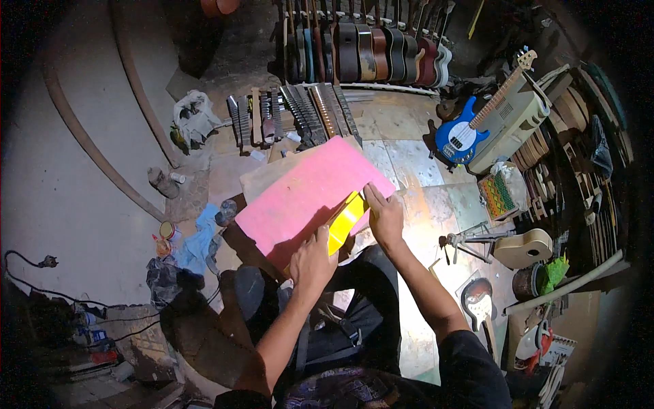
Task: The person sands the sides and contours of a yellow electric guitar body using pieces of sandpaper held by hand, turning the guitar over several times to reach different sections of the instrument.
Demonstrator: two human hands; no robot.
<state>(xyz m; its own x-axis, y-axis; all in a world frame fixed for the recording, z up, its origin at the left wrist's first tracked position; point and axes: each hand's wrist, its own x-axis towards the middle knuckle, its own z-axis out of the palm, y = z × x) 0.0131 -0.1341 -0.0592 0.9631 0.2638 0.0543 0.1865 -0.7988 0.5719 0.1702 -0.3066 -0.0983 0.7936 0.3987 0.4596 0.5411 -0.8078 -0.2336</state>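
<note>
A glossy yellow piece with a curved side (346,223) is held up between my two hands, over the near edge of a pink board (294,194). It resembles a small instrument body, but its far face and underside are hidden. My left hand (312,262) closes on the near-left end, thumb and fingers along its edge. At the far-right end, my right hand (385,217) grips the piece with its fingers near the top corner. The pink board lies tilted in front of me, on top of a brownish sheet (257,176).
Several guitar necks (310,112) lie beyond the board, and a row of guitars (371,54) stands behind them. To the right are a blue bass guitar (463,133), a small stand (473,242) and a pale guitar body (524,249). A light-blue cloth (197,242) lies left.
</note>
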